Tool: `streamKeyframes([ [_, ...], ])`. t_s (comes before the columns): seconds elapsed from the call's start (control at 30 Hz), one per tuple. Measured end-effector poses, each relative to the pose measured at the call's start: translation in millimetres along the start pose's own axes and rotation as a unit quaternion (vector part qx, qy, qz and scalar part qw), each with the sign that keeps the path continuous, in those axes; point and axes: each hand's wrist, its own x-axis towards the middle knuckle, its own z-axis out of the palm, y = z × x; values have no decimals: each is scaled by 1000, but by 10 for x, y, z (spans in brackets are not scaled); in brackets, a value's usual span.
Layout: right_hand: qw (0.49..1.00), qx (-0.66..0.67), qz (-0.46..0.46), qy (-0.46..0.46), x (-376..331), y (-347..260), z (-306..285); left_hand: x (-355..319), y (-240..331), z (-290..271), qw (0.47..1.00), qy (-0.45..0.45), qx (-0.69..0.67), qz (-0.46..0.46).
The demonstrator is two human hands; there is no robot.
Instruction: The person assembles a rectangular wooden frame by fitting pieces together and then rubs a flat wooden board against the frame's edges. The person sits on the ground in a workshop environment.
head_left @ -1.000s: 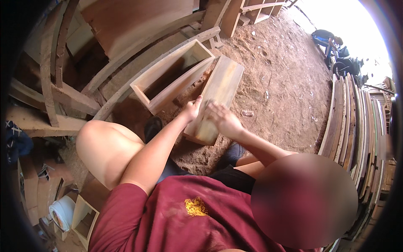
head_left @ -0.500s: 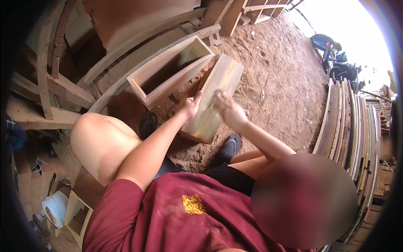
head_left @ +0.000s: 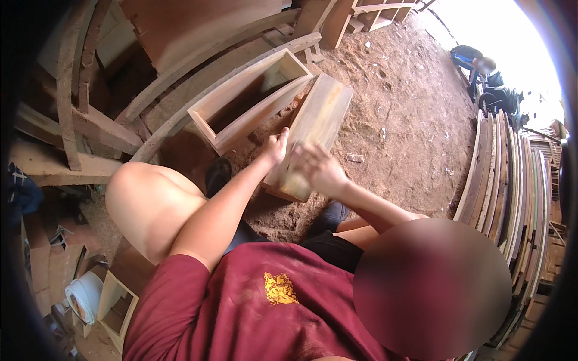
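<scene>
A long wooden box (head_left: 328, 108) lies tilted between my feet, a flat pale side facing up. My left hand (head_left: 276, 148) is closed on its left edge, thumb on top. Over the near half of that side is my right hand (head_left: 316, 168), its fingers smeared by motion. Whether anything lies under that palm is hidden. Just left of the box, an open wooden drawer (head_left: 259, 127) of similar size rests with its hollow facing up.
Curved wooden beams (head_left: 223, 75) run along the left. Stacked long boards (head_left: 500, 174) stand at right. A person (head_left: 472, 60) bends near a motorbike (head_left: 503, 99) at the far right. A white bucket (head_left: 84, 298) and a small wooden frame (head_left: 117, 307) sit lower left. Dusty ground (head_left: 403, 114) lies ahead.
My right hand has slid toward me and slightly left along the box's upper side. My left hand keeps its hold on the edge. The whole view has shifted slightly.
</scene>
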Motion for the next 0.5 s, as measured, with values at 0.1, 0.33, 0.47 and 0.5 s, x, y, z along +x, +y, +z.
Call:
streamKeyframes([
  [0.1,984,59,151,76,-17,10,-26,-11,-41,77,1000,9,3,-3],
  [0.33,995,43,88,33,-41,5,-127,103,-119,77,998,-2,-55,2],
  [0.47,988,24,154,-8,-48,26,-104,-7,-29,47,999,-11,-46,1],
  [0.5,991,-25,124,-36,-38,4,-111,-34,9,38,999,-13,-38,-19],
])
